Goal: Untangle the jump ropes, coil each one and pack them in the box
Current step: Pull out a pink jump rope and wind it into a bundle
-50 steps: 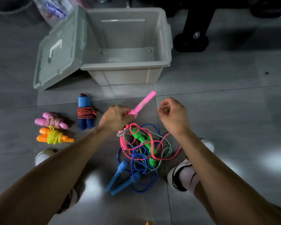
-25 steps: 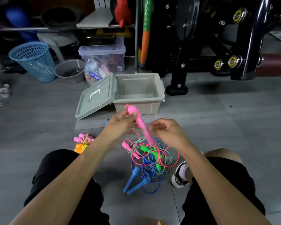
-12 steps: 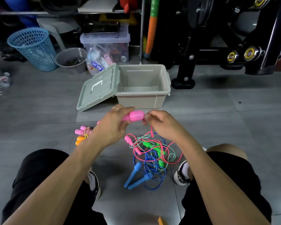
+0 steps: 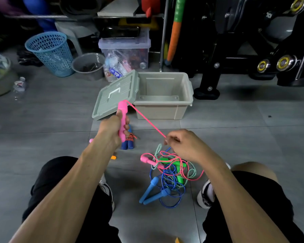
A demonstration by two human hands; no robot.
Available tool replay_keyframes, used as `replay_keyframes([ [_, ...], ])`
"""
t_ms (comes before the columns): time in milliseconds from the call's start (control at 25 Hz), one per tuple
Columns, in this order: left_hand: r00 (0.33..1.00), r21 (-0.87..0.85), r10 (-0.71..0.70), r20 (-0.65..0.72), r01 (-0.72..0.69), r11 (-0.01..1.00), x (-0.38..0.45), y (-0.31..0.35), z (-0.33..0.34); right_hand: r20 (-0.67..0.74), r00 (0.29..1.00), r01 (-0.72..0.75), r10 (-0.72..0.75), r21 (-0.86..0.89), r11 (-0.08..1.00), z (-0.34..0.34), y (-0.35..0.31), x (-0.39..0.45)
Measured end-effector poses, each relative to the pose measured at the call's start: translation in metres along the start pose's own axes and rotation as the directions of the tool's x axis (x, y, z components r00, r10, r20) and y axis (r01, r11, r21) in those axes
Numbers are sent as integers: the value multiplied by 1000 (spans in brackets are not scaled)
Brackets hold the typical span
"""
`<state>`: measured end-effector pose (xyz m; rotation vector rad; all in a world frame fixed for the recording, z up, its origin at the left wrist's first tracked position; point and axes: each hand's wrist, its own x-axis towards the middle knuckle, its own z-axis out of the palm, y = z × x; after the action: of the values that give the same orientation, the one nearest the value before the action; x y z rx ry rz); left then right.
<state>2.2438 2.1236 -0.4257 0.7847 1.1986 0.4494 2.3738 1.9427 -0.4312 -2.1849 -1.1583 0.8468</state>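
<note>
Left hand wrapped round upright pink handle; right hand pinching taut pink cord, tangle just below fingertips.

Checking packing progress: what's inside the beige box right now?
The beige box shows a bare floor and back wall, with no ropes visible inside. Its front wall hides the nearest strip of floor, and the lid leans against its left side.

Just one view here, a wide-angle head cam looking forward and down at the floor. Both forearms reach in from the bottom edge, so it sits close above them. The left hand and right hand are mid-frame, with the box just beyond them.
</note>
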Motion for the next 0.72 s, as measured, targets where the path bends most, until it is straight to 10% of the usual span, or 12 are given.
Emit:
replay_keyframes([
  [80, 999, -19, 8, -52, -9, 1000, -3, 2, 3, 12, 1000, -15, 16, -57, 998, -4, 2, -6],
  [280, 988, 430, 125, 95, -154, 889, -19, -9, 12, -468, 881, 114, -66, 74, 991, -13, 0, -11],
  [480, 919, 528, 208, 336, -366, 766, -32, -22, 15, -386, 922, 34, -17, 37, 999, -17, 7, -6],
  [720, 684, 531, 380, 622, -726, 437, -38, -30, 24, -283, 956, 146, -76, 233, 961, -10, 2, 4],
])
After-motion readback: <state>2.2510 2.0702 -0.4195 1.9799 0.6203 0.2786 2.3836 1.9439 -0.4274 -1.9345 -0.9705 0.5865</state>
